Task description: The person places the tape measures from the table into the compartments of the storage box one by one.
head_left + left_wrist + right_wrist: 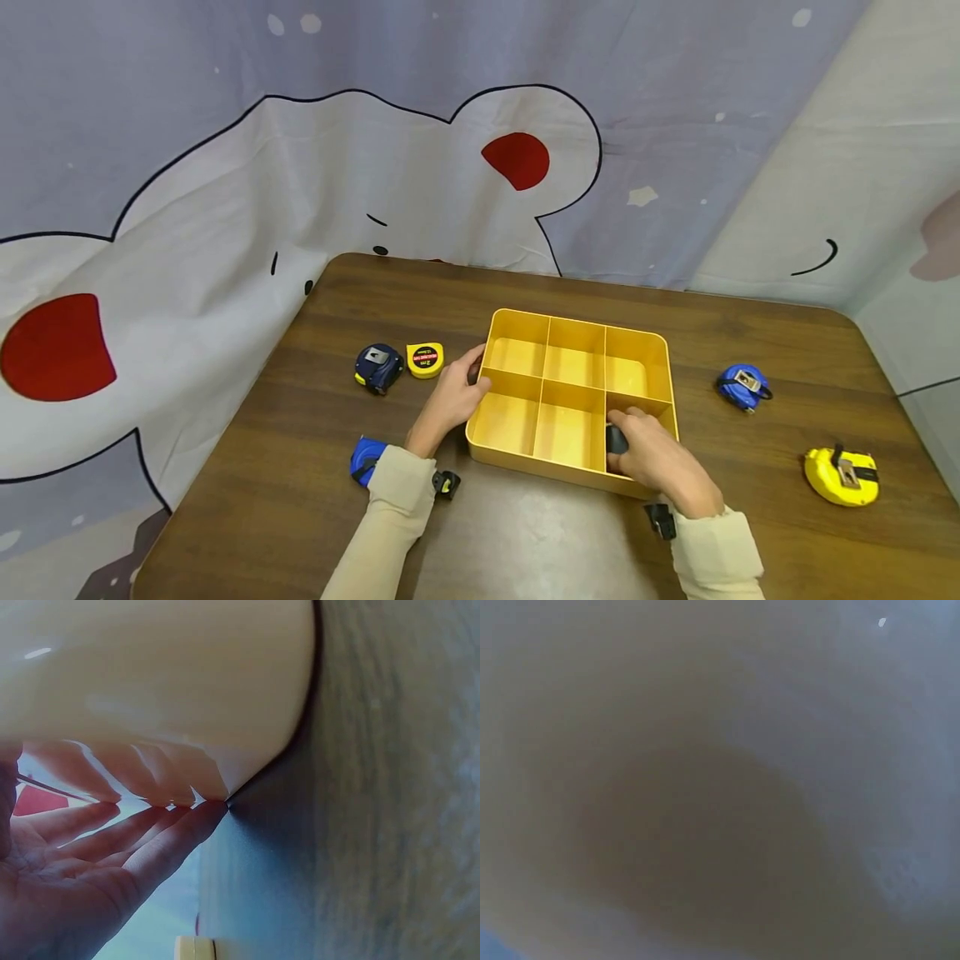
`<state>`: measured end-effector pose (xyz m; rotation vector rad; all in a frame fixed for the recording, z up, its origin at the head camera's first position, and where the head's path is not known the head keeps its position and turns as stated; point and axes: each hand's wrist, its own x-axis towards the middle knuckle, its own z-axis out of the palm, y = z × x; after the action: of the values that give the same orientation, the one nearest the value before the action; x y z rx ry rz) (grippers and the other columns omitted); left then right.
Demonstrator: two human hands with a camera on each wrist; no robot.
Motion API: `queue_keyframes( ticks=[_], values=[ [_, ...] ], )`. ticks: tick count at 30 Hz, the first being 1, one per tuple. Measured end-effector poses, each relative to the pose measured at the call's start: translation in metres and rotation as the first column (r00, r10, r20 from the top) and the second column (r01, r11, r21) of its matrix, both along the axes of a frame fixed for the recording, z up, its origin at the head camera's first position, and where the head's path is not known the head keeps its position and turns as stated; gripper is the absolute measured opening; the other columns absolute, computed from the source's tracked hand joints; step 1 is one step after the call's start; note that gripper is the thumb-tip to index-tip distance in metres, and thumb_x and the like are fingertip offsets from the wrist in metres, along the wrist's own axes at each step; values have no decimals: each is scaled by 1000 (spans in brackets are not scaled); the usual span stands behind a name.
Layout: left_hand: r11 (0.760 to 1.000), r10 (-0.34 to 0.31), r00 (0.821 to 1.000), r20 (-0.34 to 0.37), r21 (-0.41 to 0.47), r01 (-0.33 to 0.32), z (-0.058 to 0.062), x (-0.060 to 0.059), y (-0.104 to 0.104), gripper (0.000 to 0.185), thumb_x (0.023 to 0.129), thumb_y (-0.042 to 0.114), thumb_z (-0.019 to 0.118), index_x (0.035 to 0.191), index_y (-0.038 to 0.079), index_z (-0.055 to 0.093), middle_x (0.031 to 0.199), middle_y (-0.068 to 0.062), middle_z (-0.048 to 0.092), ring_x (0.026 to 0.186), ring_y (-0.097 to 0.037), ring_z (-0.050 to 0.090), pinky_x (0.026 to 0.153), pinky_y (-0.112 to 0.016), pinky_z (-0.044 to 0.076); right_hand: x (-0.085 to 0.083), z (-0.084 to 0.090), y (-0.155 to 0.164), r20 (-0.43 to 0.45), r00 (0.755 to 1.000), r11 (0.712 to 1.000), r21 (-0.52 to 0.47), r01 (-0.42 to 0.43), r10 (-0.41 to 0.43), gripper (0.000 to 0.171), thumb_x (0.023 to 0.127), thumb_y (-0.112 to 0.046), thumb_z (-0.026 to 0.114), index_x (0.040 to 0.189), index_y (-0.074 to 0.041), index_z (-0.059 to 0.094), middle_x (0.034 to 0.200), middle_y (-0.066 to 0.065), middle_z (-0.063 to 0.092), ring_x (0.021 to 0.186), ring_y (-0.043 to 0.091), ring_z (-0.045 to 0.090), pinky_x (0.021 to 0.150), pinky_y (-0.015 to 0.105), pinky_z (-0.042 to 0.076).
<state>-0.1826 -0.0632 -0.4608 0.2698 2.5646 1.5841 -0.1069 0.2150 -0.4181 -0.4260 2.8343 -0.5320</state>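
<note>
A yellow divided tray (637, 337) with six compartments is set on the brown wooden surface (525, 542), roughly at its middle. The left hand (450, 400) is laid against the tray's left outer wall, fingers straight and spread, nothing gripped; in the left wrist view the fingertips (206, 814) are seen touching the tray's pale glossy wall (165, 682) where it meets the surface. The right hand (656, 458) is placed at the tray's near right compartment, fingers curled around a dark object (616, 439) that is held inside or just above that compartment; what the object is cannot be told. The right wrist view is filled by a blurred yellowish-grey patch and nothing can be read from it. A dark blue tape measure (378, 367) and a small yellow tape measure (424, 360) are seen just beside each other left of the tray, near the left hand. Another blue tape measure (365, 458) is partly hidden by the left sleeve (390, 508). To the right of the tray, well apart from it, a blue tape measure (742, 387) and a larger yellow tape measure (840, 477) are lying. A printed cloth (225, 208) with a cartoon figure is hung behind the surface.
</note>
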Motion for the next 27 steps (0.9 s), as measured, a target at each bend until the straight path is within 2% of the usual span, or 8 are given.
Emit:
queue_keyframes(
  ticks=[7, 10, 13, 16, 19, 21, 24, 27],
  values=[
    [1000, 1, 1000, 2, 5, -1, 1, 0, 0, 57, 83, 8, 50, 139, 5, 37, 127, -16, 54, 106, -22, 57, 88, -38, 48, 8, 27, 15, -11, 999, 986, -164, -34, 33, 48, 84, -28, 65, 124, -3, 53, 122, 15, 54, 104, 34, 54, 84, 48, 46],
    [1000, 4, 1000, 3, 1, -4, 3, 0, -1, 57, 83, 9, 50, 139, 5, 37, 129, -15, 53, 107, -21, 57, 90, -38, 47, 11, 40, 30, -83, 996, 975, -220, -41, 23, 47, 86, -33, 62, 124, -5, 54, 121, 13, 56, 102, 32, 56, 84, 47, 47],
    [1000, 15, 1000, 5, -7, -15, 4, 0, -2, 57, 84, 9, 50, 139, 6, 37, 131, -14, 51, 110, -21, 56, 91, -38, 46, 12, 49, 51, -178, 983, 970, -242, 0, -44, 44, 86, -31, 63, 121, -5, 55, 115, 12, 59, 97, 29, 58, 81, 45, 48],
    [1000, 17, 1000, 11, -18, -17, 5, 1, -3, 57, 85, 9, 49, 140, 7, 36, 133, -13, 50, 113, -20, 54, 93, -38, 44, 12, 51, 76, -229, 963, 967, -240, 89, -145, 42, 86, -29, 64, 120, -5, 56, 111, 13, 60, 96, 30, 57, 79, 44, 47],
    [999, -14, 1000, -14, -32, 14, 4, 2, -2, 55, 87, 8, 48, 141, 7, 35, 134, -12, 49, 116, -21, 52, 95, -38, 43, 13, 46, 107, -222, 943, 953, -231, 198, -249, 46, 86, -30, 62, 121, -2, 54, 110, 18, 58, 97, 37, 57, 76, 44, 48],
    [998, -39, 998, -43, -43, 38, 3, 3, -1, 54, 88, 7, 46, 141, 7, 35, 134, -12, 49, 116, -20, 52, 95, -37, 42, 15, 41, 129, -199, 927, 937, -210, 278, -319, 50, 88, -34, 59, 123, 0, 52, 112, 23, 55, 97, 44, 56, 72, 48, 48],
    [997, -63, 994, -86, -57, 58, 2, 3, 0, 53, 88, 7, 46, 140, 6, 36, 132, -13, 50, 113, -20, 53, 93, -38, 44, 20, 30, 161, -145, 891, 900, -149, 411, -431, 60, 89, -42, 53, 128, 4, 46, 117, 31, 48, 100, 50, 51, 73, 55, 43],
    [996, -68, 994, -91, -64, 63, 0, 4, -1, 53, 88, 7, 46, 140, 7, 36, 132, -13, 51, 112, -20, 54, 92, -38, 45, 26, 15, 188, -105, 844, 851, -79, 520, -525, 68, 90, -48, 49, 130, 7, 41, 122, 37, 39, 102, 54, 43, 74, 61, 35]
  ],
)
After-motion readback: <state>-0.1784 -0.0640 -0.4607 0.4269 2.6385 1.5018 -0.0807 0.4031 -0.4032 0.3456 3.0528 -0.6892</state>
